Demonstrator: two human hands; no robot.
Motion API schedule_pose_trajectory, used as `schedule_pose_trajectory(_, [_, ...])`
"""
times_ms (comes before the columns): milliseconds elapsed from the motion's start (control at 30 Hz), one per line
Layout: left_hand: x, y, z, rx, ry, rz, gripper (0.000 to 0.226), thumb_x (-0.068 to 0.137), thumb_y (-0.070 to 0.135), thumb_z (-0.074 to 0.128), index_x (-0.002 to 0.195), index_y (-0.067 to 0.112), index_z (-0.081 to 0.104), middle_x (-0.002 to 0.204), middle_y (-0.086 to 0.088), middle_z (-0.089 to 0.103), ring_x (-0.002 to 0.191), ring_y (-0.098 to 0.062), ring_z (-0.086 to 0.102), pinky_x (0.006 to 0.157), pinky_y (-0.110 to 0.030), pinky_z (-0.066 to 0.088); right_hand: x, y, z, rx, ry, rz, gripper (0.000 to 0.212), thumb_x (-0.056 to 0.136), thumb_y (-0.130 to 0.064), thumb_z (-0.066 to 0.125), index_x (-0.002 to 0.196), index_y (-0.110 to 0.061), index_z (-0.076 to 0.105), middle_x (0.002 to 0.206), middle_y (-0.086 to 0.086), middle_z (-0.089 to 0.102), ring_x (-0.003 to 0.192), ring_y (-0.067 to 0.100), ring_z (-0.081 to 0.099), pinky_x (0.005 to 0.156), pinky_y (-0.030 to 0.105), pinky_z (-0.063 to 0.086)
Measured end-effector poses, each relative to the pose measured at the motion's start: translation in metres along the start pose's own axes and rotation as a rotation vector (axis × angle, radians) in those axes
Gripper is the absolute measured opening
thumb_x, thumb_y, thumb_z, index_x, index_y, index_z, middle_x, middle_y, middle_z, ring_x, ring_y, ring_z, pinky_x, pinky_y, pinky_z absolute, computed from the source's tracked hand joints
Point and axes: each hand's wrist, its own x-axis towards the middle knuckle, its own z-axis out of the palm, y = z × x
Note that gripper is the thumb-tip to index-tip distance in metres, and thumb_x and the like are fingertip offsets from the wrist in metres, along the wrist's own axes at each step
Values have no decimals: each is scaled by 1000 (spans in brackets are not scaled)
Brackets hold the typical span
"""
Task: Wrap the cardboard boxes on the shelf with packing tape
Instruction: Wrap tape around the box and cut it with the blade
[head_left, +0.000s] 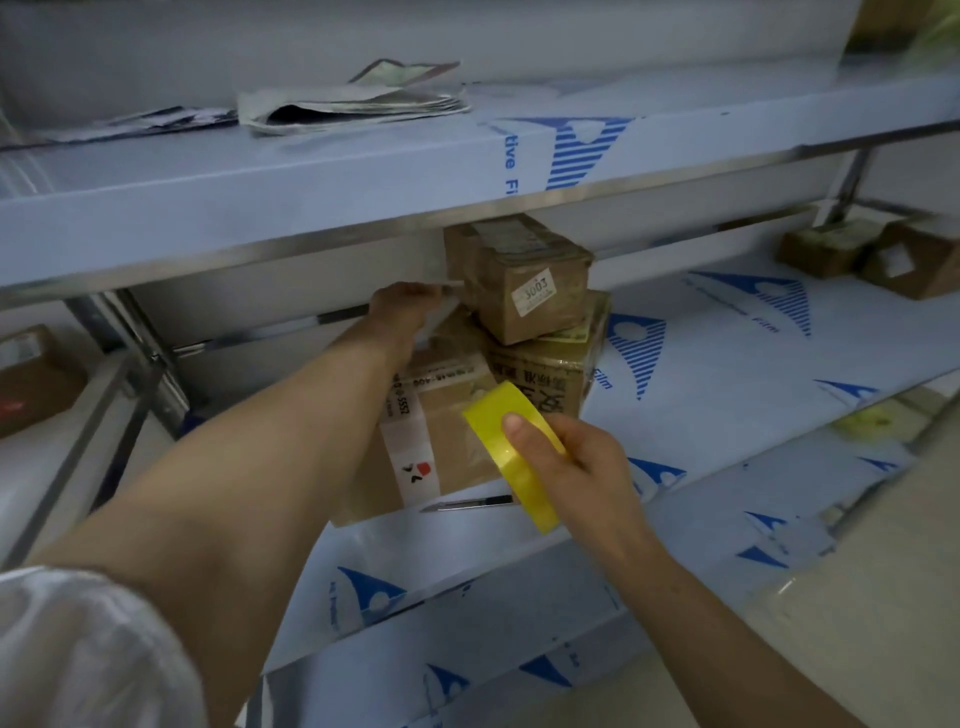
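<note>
Three cardboard boxes are stacked on the middle shelf (753, 332). A small box (524, 275) labelled 3003 sits on top of a wider box (550, 374), and a larger box (447, 447) with a white label stands in front. My right hand (582, 467) grips a yellow roll of packing tape (511, 447) just in front of the larger box. My left hand (405, 306) reaches under the upper shelf and pinches a strip of clear tape (441, 283) against the small box's left side.
The upper shelf (363, 171) carries a pile of grey mailer bags (353, 104). Two more small boxes (878, 254) sit at the back right of the middle shelf. Another box (31, 379) stands at the far left. A dark pen-like tool (467, 503) lies by the large box.
</note>
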Motion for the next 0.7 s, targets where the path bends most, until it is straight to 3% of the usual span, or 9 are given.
schedule_pose_trajectory(67, [8,-6,4,-28,-6,-15,7,91,8,62,84,6,65,71,0,66,69,-11,53,70,-20,46,6,0,1,-59,46,10,50,79,-58,61,74,-8,63,63,12,58,67,31,61,68,46,54])
schedule_pose_trajectory(133, [17,-11,7,-48,5,-38,25,88,1,64,66,11,56,47,6,61,65,-12,52,69,-21,46,11,-1,3,-105,67,20,56,78,-60,59,72,-4,59,58,6,52,62,30,57,66,46,53])
schedule_pose_trajectory(233, [25,-15,11,-28,32,-64,25,80,5,73,65,9,55,64,-5,59,70,-17,57,79,-30,51,17,0,7,-115,82,44,49,85,-52,60,64,-7,54,56,2,48,56,20,50,61,39,48])
schedule_pose_trajectory(333, [34,-19,13,121,67,-55,25,77,11,77,65,10,55,70,-6,58,78,-20,60,83,-30,51,21,4,10,-108,77,79,44,87,-45,59,64,-8,55,57,4,50,57,18,52,60,38,48])
schedule_pose_trajectory(467, [43,-28,12,282,75,-69,25,78,13,75,65,10,54,77,-10,60,76,-20,60,72,-29,52,23,10,14,-125,68,107,45,88,-45,59,60,-11,49,56,5,49,54,21,51,57,35,45])
schedule_pose_trajectory(533, [46,-33,13,353,52,-51,20,78,19,76,79,6,61,87,-11,62,80,-20,60,74,-29,50,24,14,16,-142,74,120,45,87,-46,59,59,-12,47,58,10,51,60,33,57,58,40,49])
schedule_pose_trajectory(567, [47,-35,13,406,41,-46,29,78,23,77,92,3,62,93,-12,62,86,-21,60,76,-30,50,25,15,17,-148,75,123,46,88,-46,59,61,-10,49,59,12,52,63,35,59,60,41,50])
schedule_pose_trajectory(700, [50,-35,15,639,-44,-48,56,79,34,75,119,0,54,116,-15,59,104,-26,59,88,-34,51,24,18,17,-175,68,135,46,88,-44,58,67,-3,52,60,7,49,58,21,52,59,38,48])
